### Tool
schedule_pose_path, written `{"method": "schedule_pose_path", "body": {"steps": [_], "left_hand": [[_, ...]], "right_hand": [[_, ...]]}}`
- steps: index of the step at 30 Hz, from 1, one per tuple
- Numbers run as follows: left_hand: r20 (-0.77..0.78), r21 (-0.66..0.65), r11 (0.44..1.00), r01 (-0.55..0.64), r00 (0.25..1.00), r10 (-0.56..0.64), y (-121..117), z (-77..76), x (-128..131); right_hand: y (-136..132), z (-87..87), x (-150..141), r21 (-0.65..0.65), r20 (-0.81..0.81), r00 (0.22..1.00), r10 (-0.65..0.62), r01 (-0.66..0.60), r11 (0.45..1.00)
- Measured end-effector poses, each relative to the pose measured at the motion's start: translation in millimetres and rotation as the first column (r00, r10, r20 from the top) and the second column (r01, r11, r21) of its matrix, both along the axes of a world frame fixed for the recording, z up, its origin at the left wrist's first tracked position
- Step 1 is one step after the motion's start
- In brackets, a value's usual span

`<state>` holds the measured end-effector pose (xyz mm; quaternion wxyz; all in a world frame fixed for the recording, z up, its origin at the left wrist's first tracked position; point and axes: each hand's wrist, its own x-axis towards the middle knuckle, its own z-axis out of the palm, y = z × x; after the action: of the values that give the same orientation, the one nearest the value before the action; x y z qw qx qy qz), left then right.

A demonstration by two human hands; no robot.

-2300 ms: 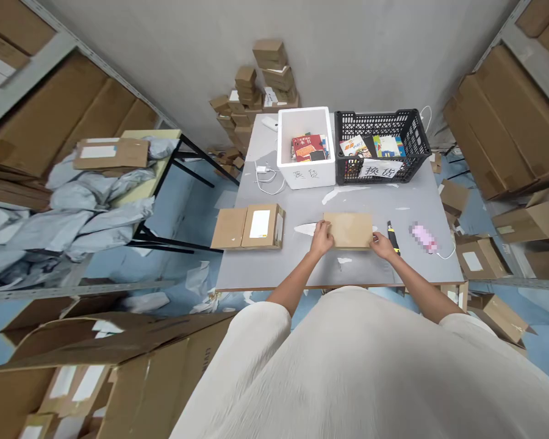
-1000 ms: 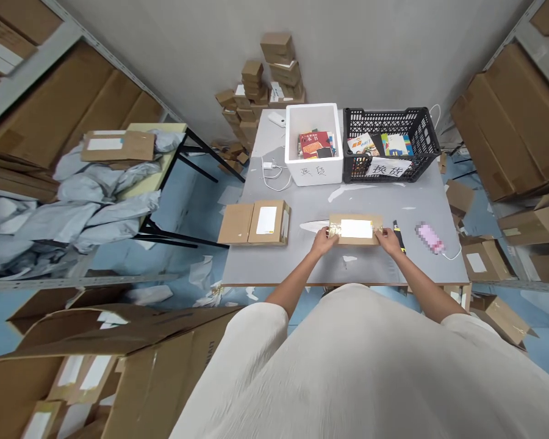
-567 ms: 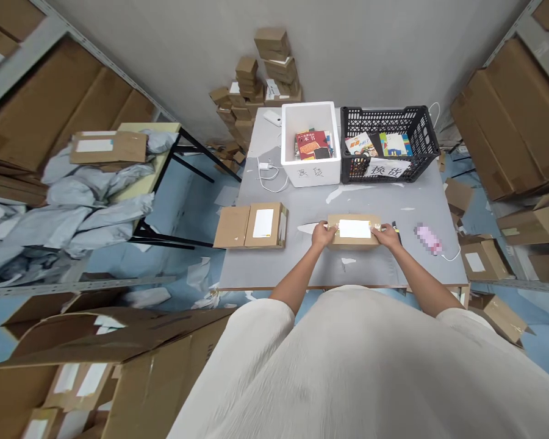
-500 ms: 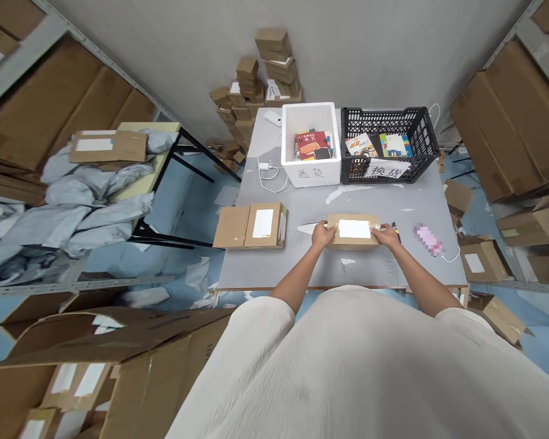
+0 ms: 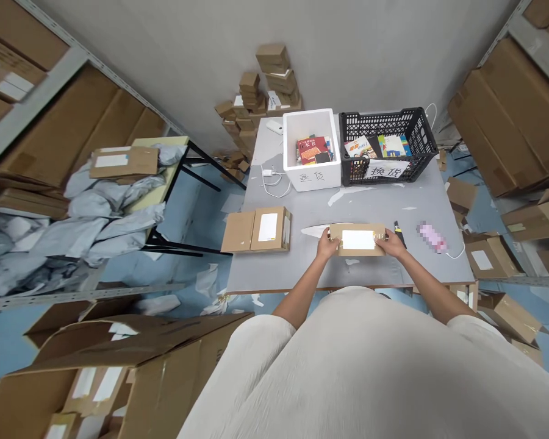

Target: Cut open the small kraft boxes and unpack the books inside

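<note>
Between my two hands is a small brown cardboard box (image 5: pixel 357 251) with a white label on its upper face. My left hand (image 5: pixel 328 244) grips its left end, thumb on top. At the opposite end my right hand (image 5: pixel 392 243) is closed on it the same way. A dark utility knife or marker (image 5: pixel 399 233), its kind unclear, lies just right of my right hand. Further left on the table rests another cardboard box (image 5: pixel 271 228) with a white label and a flap spread to the left.
The grey table (image 5: pixel 311 274) carries a white foam box (image 5: pixel 313 177) and a black plastic crate (image 5: pixel 388 164), both with books inside. A blurred pink item (image 5: pixel 431 236) with a cord lies right. A large open carton (image 5: pixel 178 372) stands at lower left; grey parcels (image 5: pixel 86 225) pile beyond.
The labelled box has tilted, so its label face turns more toward me, and it seems lifted slightly. Both hands keep hold of it. The whole view has shifted a little.
</note>
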<state>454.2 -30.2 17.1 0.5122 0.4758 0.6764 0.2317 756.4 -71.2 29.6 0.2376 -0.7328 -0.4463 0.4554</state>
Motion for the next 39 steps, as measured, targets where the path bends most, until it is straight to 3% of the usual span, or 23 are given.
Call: {"method": "schedule_pose_path", "body": {"steps": [3,7,10,14,17,21,29,39], "left_hand": [[0.082,0.001,0.995,-0.097,0.992,0.097,-2,9.8,0],[0.159,0.101,0.977,-0.188,0.972,0.17,2,14.3,2],[0.106,0.122,0.976,-0.183,0.98,0.171,0,3.2,2],[-0.013,0.037,0.988,-0.15,0.989,0.15,-14,-23.3,-2],[-0.062,-0.004,0.991,-0.131,0.99,0.13,-27,-39.1,-7],[-0.068,-0.037,0.993,-0.116,0.991,0.114,-33,-47.0,-11],[0.088,-0.011,0.986,-0.168,0.982,0.168,-18,-43.5,-4],[0.184,-0.053,0.993,-0.109,0.976,0.117,-10,-30.3,9]], "right_hand": [[-3,4.1,3,0.073,-0.092,0.995,-0.046,0.053,0.996],[2,8.8,-1,0.215,-0.224,0.969,-0.101,0.15,0.965],[0,6.7,-6,0.102,-0.212,0.959,-0.186,0.211,0.972],[-8,-4.7,-12,-0.089,-0.016,0.972,-0.233,0.231,0.969],[-13,-16.3,-13,-0.152,0.114,0.972,-0.206,0.222,0.963],[-17,-29.0,-11,-0.164,0.193,0.969,-0.153,0.185,0.969],[-7,-34.4,-14,-0.043,0.204,0.965,-0.166,0.179,0.983],[2,-29.1,-24,-0.019,0.148,0.98,-0.132,0.136,0.991]]}}
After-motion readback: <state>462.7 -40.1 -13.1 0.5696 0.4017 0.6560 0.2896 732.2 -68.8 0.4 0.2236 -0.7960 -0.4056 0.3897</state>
